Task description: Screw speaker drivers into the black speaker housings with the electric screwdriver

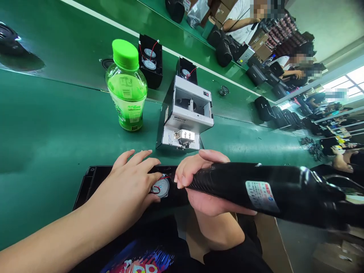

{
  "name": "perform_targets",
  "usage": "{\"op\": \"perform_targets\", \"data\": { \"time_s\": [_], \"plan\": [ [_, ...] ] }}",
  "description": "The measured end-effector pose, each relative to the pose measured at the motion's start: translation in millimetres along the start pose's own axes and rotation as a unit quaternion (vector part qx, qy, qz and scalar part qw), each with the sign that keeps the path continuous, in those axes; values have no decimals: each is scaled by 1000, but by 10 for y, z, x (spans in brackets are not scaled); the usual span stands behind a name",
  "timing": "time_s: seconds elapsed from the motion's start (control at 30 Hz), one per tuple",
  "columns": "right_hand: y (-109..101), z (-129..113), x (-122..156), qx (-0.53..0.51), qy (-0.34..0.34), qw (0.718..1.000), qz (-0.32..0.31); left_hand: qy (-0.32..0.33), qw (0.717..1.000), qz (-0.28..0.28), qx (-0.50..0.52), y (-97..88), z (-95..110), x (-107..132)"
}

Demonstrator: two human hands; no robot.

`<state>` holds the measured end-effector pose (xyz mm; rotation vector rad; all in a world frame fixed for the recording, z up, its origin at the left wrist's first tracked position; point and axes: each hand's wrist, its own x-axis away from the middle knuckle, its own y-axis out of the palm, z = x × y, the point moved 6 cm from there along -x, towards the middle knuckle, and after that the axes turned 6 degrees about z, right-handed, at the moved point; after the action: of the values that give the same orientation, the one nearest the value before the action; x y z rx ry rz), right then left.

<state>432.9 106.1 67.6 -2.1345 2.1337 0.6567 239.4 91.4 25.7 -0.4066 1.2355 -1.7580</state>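
Note:
A black electric screwdriver (227, 182) with a white label lies in my right hand (204, 178), its fingers wrapped around the ribbed grip. The tool's body stretches away to the right; its bit is hidden behind the hand. In front of me a long black speaker housing (95, 182) lies on the table. A round silver-backed speaker (161, 188) with red and black wires sits in it. My left hand (132, 180) rests over the housing, fingers spread, with thumb and forefinger at the speaker's left edge.
A grey screw feeder machine (193, 118) stands behind the housing, a green-capped bottle (127, 87) to its left. Beyond are two black housings (155, 77) (182, 62) with speakers, and a loose speaker (224, 90). Co-workers (241, 24) sit across the green table.

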Motion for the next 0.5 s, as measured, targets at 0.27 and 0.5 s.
{"op": "perform_targets", "data": {
  "time_s": [0.27,0.5],
  "plan": [
    [80,33,-17,-29,-106,994,20,-24,1000,-9,13,-7,-43,-17],
    [62,-85,-105,14,-119,990,70,-17,1000,24,10,-9,-43,34]
  ]
}}
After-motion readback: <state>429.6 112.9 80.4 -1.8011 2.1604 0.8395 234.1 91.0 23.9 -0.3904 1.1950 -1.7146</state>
